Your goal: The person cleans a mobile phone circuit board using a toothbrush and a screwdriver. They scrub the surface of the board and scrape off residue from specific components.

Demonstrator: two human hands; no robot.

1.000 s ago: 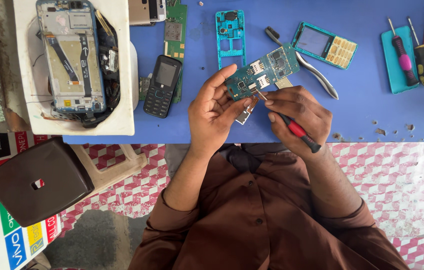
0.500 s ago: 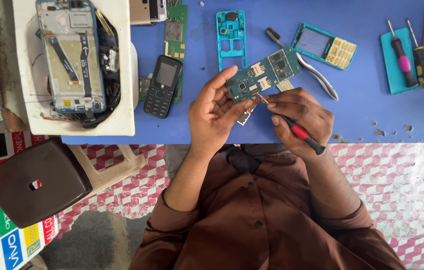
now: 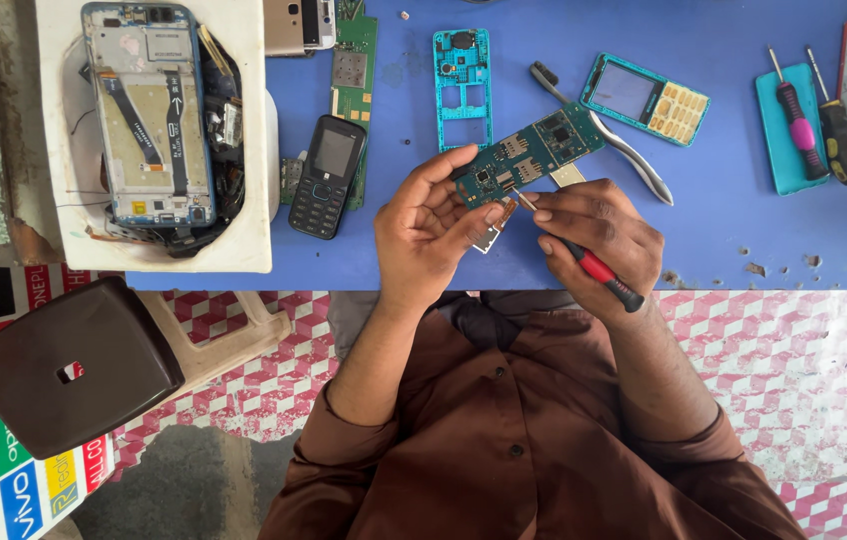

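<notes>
Left hand [image 3: 431, 228] raised over the near edge of the blue table [image 3: 724, 240], palm turned inward, fingers curled, thumb and fingertips pinching the lower end of a teal phone circuit board [image 3: 529, 155]; the board is held tilted, its far end pointing up and right, clear of the tabletop. A small silver metal piece [image 3: 489, 236] sits at the left fingertips below the board. Right hand [image 3: 599, 235] just beside it, closed in a pen grip around a red-and-black screwdriver [image 3: 599, 270], tip set against the board's lower edge, handle trailing toward the wrist. Behind the board: teal phone frame [image 3: 463, 85], teal front cover with keypad [image 3: 646, 98], tweezers-like metal tool [image 3: 612, 142] partly hidden by the board. Left of the hands, a black keypad phone [image 3: 327, 176]; further left, a white tray [image 3: 249, 250] holding an opened smartphone chassis [image 3: 149, 115]. Far right, two screwdrivers [image 3: 819, 125] on a teal back cover [image 3: 779, 165]. Brown stool [image 3: 74, 365] on the floor at left.
</notes>
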